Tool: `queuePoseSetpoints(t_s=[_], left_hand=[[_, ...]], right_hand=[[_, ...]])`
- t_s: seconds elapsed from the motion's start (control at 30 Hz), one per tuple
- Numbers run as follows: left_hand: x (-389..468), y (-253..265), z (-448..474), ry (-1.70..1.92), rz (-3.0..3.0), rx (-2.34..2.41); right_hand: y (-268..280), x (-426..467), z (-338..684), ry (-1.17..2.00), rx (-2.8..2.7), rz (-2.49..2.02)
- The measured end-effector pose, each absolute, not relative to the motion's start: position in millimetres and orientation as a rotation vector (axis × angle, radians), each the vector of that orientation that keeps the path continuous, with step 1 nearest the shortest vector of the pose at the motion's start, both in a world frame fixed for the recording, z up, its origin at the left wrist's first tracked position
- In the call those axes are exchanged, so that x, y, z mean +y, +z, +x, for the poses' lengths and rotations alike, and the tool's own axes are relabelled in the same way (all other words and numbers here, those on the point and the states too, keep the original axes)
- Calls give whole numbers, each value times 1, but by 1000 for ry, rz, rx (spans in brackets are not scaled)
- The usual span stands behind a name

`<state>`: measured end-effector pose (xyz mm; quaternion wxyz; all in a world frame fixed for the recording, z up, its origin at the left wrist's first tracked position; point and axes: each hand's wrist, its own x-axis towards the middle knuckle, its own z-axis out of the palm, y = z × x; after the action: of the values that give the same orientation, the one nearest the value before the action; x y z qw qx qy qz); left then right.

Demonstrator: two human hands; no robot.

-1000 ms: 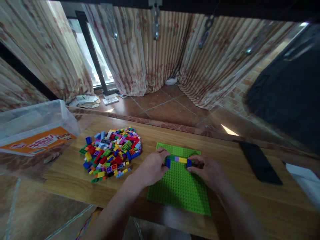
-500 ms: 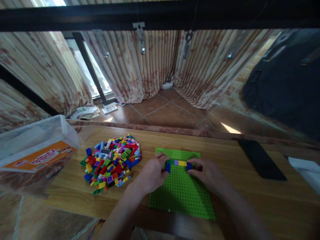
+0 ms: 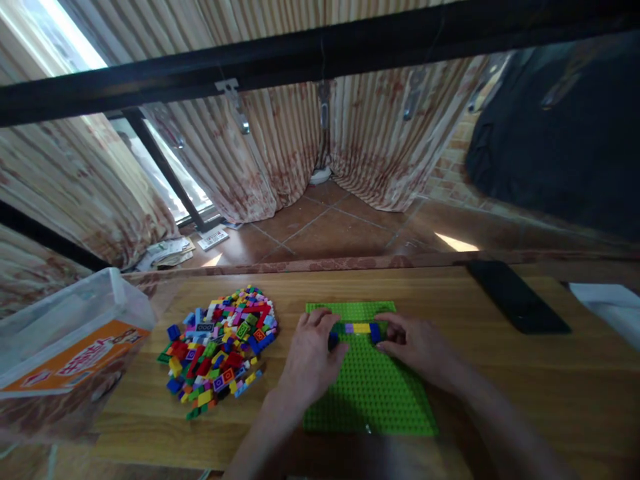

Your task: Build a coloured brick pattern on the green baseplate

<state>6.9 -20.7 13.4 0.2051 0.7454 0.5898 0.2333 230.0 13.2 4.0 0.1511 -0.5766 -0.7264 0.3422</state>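
A green studded baseplate (image 3: 370,393) lies on the wooden table. Across its far part runs a row of toy bricks (image 3: 359,328), with purple and yellow in the middle, green toward the left and blue at both ends. My left hand (image 3: 313,353) closes its thumb and index finger around the left end, partly covering the blue brick there. At the opposite end, my right hand (image 3: 417,343) pinches the row beside the right blue brick (image 3: 375,333). The fingers hide part of that end. Whether the row is pressed onto the studs I cannot tell.
A pile of loose bricks (image 3: 220,350) in many colours lies left of the baseplate. Farther left stands a clear plastic box (image 3: 120,300) with an orange label. A black phone-like slab (image 3: 517,297) and white paper (image 3: 607,303) lie on the right.
The view has tilted and shifted slightly. My left hand has turned a little, covering more of the left blue brick. My right hand stays at the row's right end.
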Motion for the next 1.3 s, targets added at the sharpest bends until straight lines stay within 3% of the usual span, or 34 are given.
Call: queuePoseSetpoints(t_s=[1.3], left_hand=[[-50,1,76,101,2851,1591]], right_hand=[[-2,22,222,886,-1973,-1676]])
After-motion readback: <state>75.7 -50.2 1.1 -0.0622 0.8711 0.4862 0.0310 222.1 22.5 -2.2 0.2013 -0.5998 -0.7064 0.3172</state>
